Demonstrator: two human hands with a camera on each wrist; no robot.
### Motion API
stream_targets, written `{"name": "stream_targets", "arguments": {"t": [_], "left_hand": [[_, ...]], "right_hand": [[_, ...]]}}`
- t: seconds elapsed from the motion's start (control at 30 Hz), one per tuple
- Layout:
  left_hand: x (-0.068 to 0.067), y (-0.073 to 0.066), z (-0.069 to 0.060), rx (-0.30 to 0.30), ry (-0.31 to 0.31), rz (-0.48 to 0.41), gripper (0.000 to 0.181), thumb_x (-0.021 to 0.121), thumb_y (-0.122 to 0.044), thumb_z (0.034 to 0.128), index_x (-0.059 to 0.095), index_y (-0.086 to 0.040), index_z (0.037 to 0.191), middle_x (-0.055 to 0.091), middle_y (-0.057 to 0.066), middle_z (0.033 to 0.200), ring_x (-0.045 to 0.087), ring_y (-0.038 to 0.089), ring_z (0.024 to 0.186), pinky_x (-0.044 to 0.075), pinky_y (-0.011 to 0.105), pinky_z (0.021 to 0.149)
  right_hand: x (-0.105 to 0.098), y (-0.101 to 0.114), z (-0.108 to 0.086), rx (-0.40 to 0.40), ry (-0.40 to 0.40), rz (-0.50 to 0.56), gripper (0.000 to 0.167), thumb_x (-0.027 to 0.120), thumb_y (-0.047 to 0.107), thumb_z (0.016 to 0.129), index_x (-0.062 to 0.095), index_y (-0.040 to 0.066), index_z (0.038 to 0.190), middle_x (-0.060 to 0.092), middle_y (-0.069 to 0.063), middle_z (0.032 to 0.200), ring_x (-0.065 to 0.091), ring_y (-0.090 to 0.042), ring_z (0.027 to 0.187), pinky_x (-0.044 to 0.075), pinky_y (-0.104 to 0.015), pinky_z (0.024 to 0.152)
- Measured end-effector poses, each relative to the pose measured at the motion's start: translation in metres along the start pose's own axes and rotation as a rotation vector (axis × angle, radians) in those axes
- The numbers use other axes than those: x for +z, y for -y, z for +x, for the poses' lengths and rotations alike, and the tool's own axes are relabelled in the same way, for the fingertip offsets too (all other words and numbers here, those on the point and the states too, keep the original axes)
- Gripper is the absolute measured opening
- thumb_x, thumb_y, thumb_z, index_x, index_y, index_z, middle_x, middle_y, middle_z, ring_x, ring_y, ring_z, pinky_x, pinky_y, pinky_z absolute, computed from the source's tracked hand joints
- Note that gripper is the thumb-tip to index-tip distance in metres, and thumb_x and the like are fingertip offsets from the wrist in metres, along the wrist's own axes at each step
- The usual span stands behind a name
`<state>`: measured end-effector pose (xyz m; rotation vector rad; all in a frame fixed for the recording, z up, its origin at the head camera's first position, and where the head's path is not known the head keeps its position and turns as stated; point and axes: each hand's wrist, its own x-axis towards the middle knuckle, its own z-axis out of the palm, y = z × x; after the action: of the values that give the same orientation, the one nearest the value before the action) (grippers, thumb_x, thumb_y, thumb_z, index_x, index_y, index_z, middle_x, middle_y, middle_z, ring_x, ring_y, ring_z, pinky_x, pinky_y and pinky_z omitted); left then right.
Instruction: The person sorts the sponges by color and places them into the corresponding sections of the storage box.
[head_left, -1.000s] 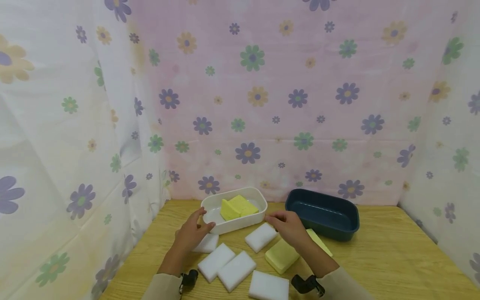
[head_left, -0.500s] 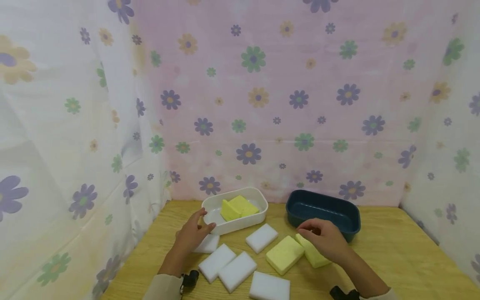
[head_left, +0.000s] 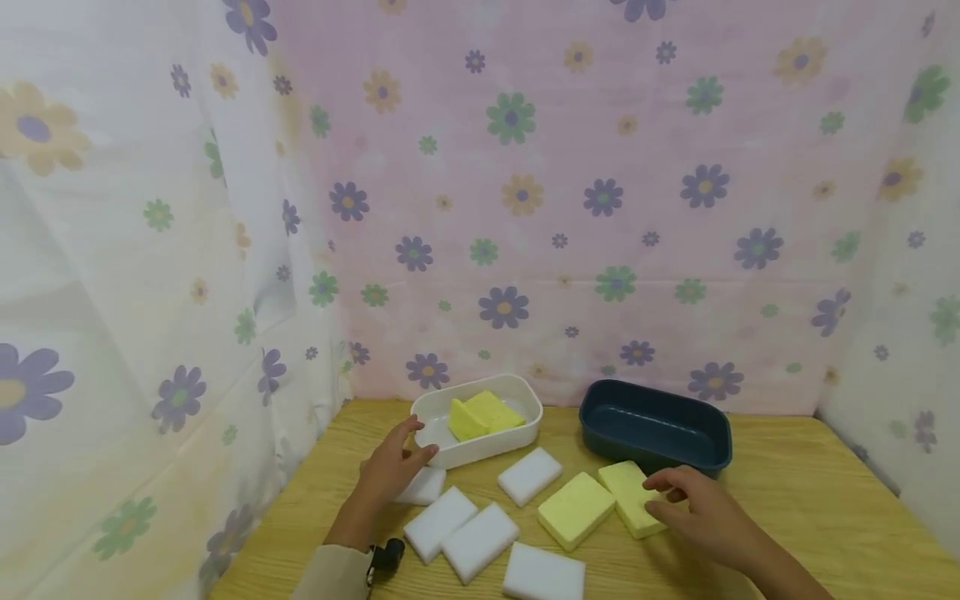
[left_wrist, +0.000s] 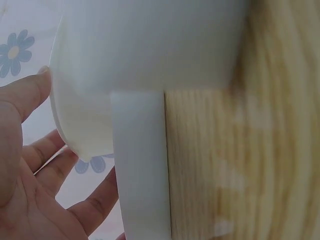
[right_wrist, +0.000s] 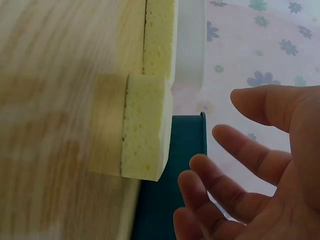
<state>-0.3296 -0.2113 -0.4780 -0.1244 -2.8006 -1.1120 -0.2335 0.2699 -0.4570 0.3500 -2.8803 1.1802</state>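
Observation:
At the left end of a white bin, my left hand touches the rim with thumb and fingers spread. Two yellow sponges lie inside this bin, one leaning on the other. My right hand hovers over the right end of a yellow sponge, its fingers loosely bent and apart. In the right wrist view nothing sits between its thumb and fingers, and the sponge lies apart from them. A second yellow sponge lies just left of that one on the table.
A dark blue bin stands at the back right, with nothing visible inside. Several white sponges lie on the wooden table, including one white sponge before the white bin and another near the front. Flowered cloth hangs behind.
My right hand has moved from beside the white bin's right end, rightward and nearer, to above the right-hand yellow sponge, its fingers spreading apart. The left hand has stayed at the white bin.

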Motion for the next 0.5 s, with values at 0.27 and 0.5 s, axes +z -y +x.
{"name": "stream_targets", "arguments": {"t": [0.27, 0.5], "left_hand": [[0.000, 0.000, 0.001, -0.012, -0.026, 0.035, 0.075, 0.064, -0.057, 0.0977, 0.040, -0.020, 0.159, 0.046, 0.006, 0.162, 0.065, 0.033, 0.126, 0.028, 0.078, 0.107], [0.004, 0.001, 0.001, -0.007, -0.025, 0.053, 0.075, 0.064, -0.058, 0.0973, 0.041, -0.023, 0.158, 0.049, 0.004, 0.160, 0.066, 0.030, 0.125, 0.025, 0.078, 0.104]], "right_hand": [[0.007, 0.001, -0.002, 0.053, -0.041, -0.055, 0.057, 0.084, 0.038, 0.087, 0.065, 0.004, 0.129, 0.065, -0.014, 0.125, 0.067, -0.028, 0.105, 0.059, -0.046, 0.086], [0.012, -0.003, -0.002, 0.145, -0.026, -0.146, 0.086, 0.085, 0.054, 0.080, 0.058, -0.006, 0.135, 0.066, -0.015, 0.125, 0.067, -0.027, 0.105, 0.058, -0.049, 0.086]]}}
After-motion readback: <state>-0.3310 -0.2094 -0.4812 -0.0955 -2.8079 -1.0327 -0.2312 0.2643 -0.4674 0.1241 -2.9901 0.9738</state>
